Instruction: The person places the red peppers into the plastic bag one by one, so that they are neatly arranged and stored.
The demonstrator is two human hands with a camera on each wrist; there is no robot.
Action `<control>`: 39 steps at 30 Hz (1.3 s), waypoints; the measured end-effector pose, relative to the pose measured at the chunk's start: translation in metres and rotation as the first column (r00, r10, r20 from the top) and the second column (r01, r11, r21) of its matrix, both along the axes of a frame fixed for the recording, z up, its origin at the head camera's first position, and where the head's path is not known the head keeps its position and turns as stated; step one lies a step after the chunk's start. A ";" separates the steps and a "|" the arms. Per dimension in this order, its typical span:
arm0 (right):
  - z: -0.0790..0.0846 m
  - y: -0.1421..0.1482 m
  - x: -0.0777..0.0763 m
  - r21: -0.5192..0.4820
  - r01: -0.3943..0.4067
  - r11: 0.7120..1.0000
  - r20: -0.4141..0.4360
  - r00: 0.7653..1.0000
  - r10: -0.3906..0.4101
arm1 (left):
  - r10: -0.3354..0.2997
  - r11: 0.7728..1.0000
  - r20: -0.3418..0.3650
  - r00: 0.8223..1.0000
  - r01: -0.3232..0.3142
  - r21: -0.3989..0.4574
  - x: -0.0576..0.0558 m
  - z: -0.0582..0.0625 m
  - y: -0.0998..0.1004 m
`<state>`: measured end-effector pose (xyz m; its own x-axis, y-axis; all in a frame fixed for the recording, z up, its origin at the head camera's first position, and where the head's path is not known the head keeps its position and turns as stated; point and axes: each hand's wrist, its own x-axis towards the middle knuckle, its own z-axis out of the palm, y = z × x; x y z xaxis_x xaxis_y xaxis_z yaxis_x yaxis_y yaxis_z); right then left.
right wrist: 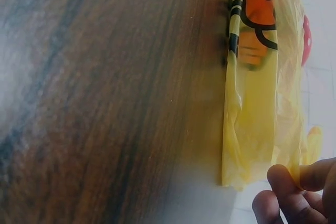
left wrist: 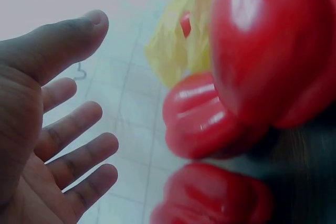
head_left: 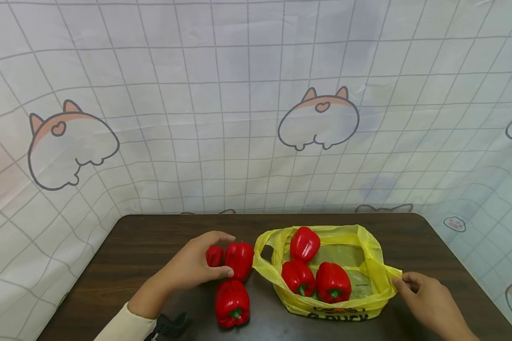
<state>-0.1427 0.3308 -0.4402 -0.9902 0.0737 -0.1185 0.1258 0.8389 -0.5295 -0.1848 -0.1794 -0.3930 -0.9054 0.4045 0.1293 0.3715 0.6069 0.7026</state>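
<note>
My left hand [head_left: 194, 265] hovers with spread fingers just above and beside a red bell pepper [head_left: 241, 259] left of the bag. Two more lie close by: one pepper [head_left: 214, 256] partly hidden behind the hand, another pepper [head_left: 232, 303] nearer the front. In the left wrist view, nothing lies between the thumb [left wrist: 79, 38] and the fingers. A yellow plastic bag [head_left: 375, 255] lies with its mouth open and three red bell peppers inside, one of them a pepper [head_left: 333, 282] at the front. With thumb and fingertips, my right hand [head_left: 431, 300] pinches the bag's right edge.
Everything rests on a dark brown wooden table [head_left: 162, 237]. Behind it hangs a white grid-patterned cloth [head_left: 222, 118] with cartoon animal prints. A small black object [head_left: 172, 327] sits near the left sleeve [head_left: 125, 327].
</note>
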 end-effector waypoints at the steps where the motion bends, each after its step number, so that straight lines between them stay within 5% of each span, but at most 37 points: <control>1: 0.000 0.000 0.000 -0.001 0.002 1.000 -0.002 1.000 -0.002 | 0.005 1.000 0.002 1.000 -0.005 -0.003 0.000 -0.001 -0.002; 14: -0.003 0.000 0.000 -0.011 0.006 1.000 -0.007 1.000 -0.006 | 0.058 0.996 0.025 0.998 -0.056 -0.072 -0.006 -0.018 -0.030; 23: -0.003 0.000 -0.001 -0.011 -0.002 1.000 -0.010 1.000 0.001 | -0.025 0.992 -0.058 0.998 0.017 -0.129 -0.013 -0.034 -0.044; 39: -0.003 0.001 -0.002 -0.006 0.008 1.000 0.003 1.000 -0.008 | -0.077 0.978 -0.062 0.995 0.064 -0.198 -0.022 -0.050 -0.057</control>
